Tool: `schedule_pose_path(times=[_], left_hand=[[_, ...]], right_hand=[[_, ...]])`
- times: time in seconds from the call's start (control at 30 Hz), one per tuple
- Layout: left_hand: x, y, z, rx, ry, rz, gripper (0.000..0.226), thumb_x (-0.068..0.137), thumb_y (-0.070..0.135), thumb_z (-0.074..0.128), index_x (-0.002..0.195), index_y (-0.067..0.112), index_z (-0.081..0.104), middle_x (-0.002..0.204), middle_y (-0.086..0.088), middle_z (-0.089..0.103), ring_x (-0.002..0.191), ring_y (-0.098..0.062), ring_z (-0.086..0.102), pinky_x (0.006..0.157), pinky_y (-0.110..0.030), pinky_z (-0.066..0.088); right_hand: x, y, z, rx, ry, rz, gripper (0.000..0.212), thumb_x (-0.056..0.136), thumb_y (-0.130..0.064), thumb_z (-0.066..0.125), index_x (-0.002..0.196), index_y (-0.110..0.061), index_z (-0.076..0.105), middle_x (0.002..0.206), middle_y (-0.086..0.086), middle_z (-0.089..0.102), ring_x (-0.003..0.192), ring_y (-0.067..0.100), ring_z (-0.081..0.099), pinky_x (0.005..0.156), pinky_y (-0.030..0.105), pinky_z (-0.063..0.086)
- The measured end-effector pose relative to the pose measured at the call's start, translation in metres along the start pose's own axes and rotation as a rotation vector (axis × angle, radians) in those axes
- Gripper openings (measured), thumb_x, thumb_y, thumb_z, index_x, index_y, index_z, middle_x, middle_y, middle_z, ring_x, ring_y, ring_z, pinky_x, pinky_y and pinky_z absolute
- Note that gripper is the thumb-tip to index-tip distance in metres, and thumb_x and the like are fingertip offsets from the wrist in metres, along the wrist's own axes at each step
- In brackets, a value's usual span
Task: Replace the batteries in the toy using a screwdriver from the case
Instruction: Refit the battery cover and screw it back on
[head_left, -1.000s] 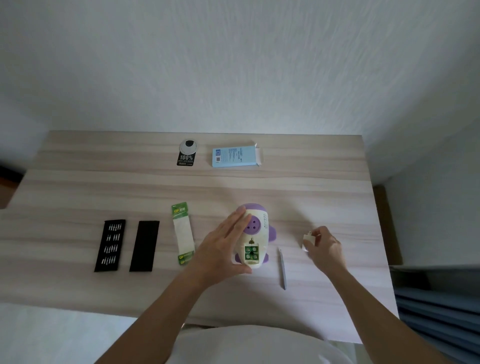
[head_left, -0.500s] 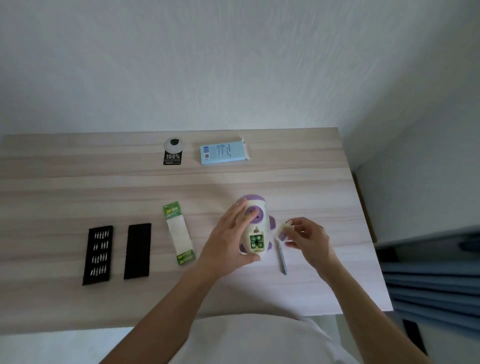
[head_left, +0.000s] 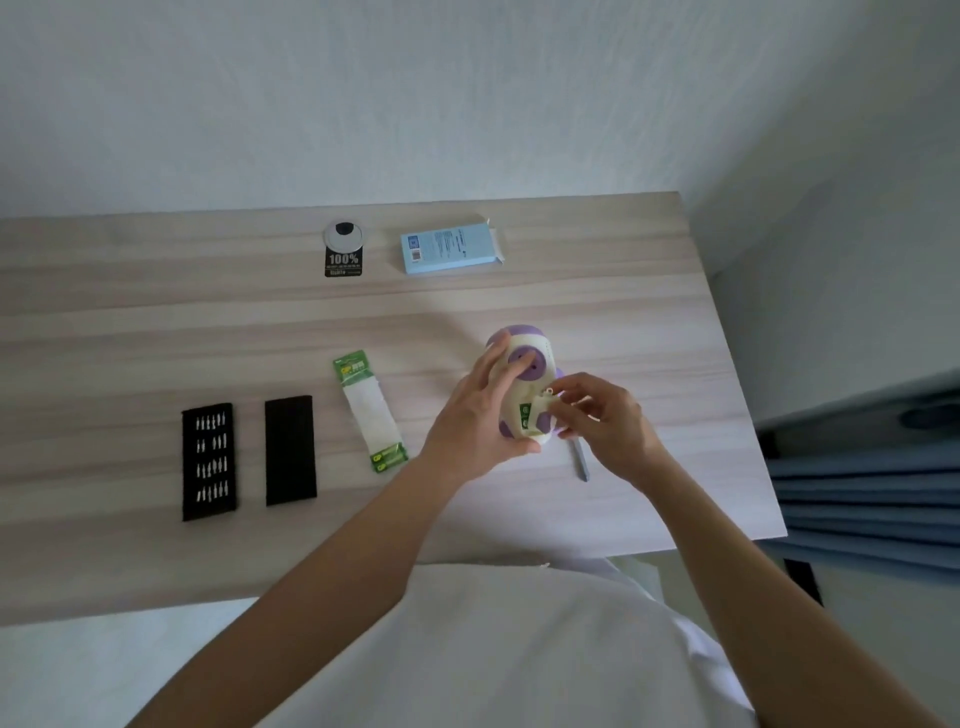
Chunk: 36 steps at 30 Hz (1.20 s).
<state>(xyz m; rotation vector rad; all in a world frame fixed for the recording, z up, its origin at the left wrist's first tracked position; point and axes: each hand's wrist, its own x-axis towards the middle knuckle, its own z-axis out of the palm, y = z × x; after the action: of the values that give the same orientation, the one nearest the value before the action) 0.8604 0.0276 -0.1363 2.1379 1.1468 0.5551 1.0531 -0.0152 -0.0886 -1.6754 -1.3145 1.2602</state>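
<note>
Head view: left hand grips toy; right hand pinches cover.

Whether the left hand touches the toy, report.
Touching. Head view shows the left hand gripping the toy, fingers on its purple face; the right hand pinches the battery cover.

blue box | black 100% tag beside it | wooden table
</note>
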Motion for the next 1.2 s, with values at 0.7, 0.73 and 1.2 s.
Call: schedule_pose_path(times=[0.7, 0.73, 1.2], left_hand=[[0.001, 0.006, -0.005, -0.020, -0.012, -0.062, 0.110, 0.060, 0.032, 0.092, 0.153, 0.020, 0.033, 0.167, -0.001, 0.010, 0.150, -0.018, 0.025, 0.109, -0.032, 0.039], [0.001, 0.007, -0.005, -0.019, -0.014, -0.066, 0.110, 0.060, 0.032, 0.092, 0.153, 0.020, 0.033, 0.167, 0.000, 0.009, 0.149, -0.018, 0.025, 0.108, -0.032, 0.039], [0.000, 0.007, -0.005, -0.035, -0.026, -0.071, 0.109, 0.060, 0.034, 0.092, 0.151, 0.022, 0.034, 0.167, 0.001, 0.009, 0.149, -0.019, 0.026, 0.106, -0.030, 0.041]], right_hand=[[0.010, 0.001, 0.005, -0.297, 0.005, -0.174, 0.024, 0.086, -0.010, 0.075, 0.106, -0.022, 0.076, 0.089, -0.001, 0.064, 0.078, 0.007, 0.063, 0.072, 0.009, 0.045], [0.010, 0.001, 0.004, -0.302, 0.011, -0.184, 0.022, 0.086, -0.012, 0.075, 0.105, -0.022, 0.077, 0.089, 0.000, 0.064, 0.078, 0.006, 0.064, 0.072, 0.009, 0.045], [0.009, 0.003, 0.005, -0.277, 0.113, -0.166, 0.009, 0.080, -0.025, 0.082, 0.086, -0.021, 0.077, 0.082, -0.013, 0.062, 0.070, -0.002, 0.063, 0.067, 0.014, 0.047]])
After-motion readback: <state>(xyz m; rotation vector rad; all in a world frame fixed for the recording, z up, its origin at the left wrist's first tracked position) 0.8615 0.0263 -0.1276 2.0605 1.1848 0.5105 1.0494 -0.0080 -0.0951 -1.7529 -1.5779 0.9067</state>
